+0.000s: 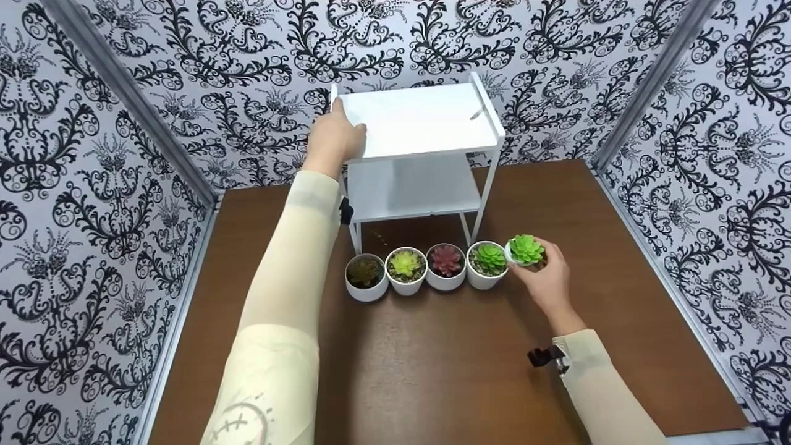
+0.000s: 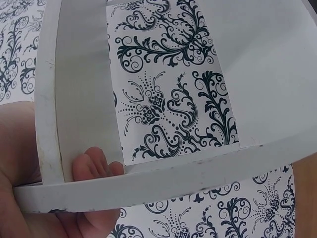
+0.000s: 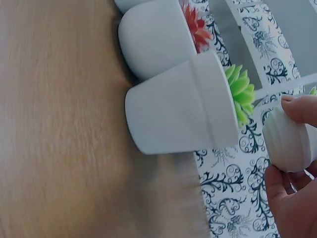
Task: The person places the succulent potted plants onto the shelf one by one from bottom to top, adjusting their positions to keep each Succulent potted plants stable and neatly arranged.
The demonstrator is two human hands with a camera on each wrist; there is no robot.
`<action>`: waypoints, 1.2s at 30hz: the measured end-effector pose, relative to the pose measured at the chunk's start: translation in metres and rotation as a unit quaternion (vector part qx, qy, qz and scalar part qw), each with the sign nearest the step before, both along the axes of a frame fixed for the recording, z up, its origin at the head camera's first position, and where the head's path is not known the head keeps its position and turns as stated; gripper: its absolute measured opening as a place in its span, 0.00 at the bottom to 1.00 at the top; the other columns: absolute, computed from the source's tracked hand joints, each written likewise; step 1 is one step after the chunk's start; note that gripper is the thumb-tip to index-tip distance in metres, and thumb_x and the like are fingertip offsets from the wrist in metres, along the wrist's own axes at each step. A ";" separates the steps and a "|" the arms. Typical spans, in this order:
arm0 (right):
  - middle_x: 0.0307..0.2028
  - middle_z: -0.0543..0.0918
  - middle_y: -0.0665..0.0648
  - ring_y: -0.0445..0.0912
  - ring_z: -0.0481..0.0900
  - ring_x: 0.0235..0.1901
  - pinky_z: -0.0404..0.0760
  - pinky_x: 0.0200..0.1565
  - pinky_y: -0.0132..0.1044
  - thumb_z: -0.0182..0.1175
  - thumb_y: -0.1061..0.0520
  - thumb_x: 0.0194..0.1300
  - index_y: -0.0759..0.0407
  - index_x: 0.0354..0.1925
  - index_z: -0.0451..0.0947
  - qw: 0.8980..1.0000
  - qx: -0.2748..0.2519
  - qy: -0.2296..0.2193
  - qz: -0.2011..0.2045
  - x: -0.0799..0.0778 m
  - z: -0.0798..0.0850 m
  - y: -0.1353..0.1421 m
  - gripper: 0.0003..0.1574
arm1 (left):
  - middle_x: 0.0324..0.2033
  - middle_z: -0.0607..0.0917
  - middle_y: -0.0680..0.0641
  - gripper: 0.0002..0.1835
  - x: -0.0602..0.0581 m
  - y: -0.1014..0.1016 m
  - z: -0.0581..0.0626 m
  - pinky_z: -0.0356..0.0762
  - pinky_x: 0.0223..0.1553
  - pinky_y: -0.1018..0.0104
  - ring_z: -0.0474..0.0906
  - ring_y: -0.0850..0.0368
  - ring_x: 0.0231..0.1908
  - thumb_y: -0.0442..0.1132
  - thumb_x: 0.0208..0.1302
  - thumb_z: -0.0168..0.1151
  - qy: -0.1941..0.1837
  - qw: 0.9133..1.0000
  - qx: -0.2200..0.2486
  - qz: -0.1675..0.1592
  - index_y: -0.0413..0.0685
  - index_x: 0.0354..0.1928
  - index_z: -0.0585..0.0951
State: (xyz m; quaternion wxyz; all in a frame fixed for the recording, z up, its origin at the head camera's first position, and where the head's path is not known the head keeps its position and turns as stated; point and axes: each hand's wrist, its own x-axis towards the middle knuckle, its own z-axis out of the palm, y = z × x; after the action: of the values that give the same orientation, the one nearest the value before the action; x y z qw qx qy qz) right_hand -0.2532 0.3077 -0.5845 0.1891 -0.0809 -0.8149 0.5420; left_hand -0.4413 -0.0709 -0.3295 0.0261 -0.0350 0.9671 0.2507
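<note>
My left hand [image 1: 334,139] grips the left upper edge of a white two-tier shelf [image 1: 420,120]; in the left wrist view its fingers [image 2: 96,166] curl round the white frame [image 2: 148,191]. Between thumb and fingers, my right hand [image 1: 549,281] holds a small potted succulent [image 1: 526,249] with bright green leaves. Its ribbed white pot [image 3: 283,141] is raised above the table in the right wrist view. Just left of it stands a larger white pot with a green succulent [image 1: 490,256].
Left of that pot, in a row before the shelf's legs, are a dark red succulent [image 1: 446,261], a yellow-green succulent [image 1: 406,264] and a dark brownish succulent [image 1: 364,272], all in white pots. They stand on a brown wooden table [image 1: 432,364]. Patterned walls [image 1: 247,93] enclose the back and sides.
</note>
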 end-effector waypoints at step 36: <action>0.60 0.80 0.63 0.52 0.77 0.64 0.75 0.70 0.39 0.81 0.64 0.54 0.65 0.67 0.77 0.999 0.017 -0.002 0.031 -0.011 0.017 -0.047 0.43 | 0.77 0.70 0.34 0.47 0.000 0.000 0.001 0.71 0.77 0.50 0.73 0.40 0.73 0.55 0.80 0.51 0.003 1.000 -0.014 -0.005 0.46 0.87 0.40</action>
State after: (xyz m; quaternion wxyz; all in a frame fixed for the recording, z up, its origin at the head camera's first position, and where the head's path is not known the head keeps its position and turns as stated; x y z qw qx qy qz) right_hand -0.2646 0.2611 -0.5674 0.1719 -0.0540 -0.8264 0.5335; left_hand -0.4411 -0.0714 -0.3287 0.0240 -0.0302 0.9708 0.2367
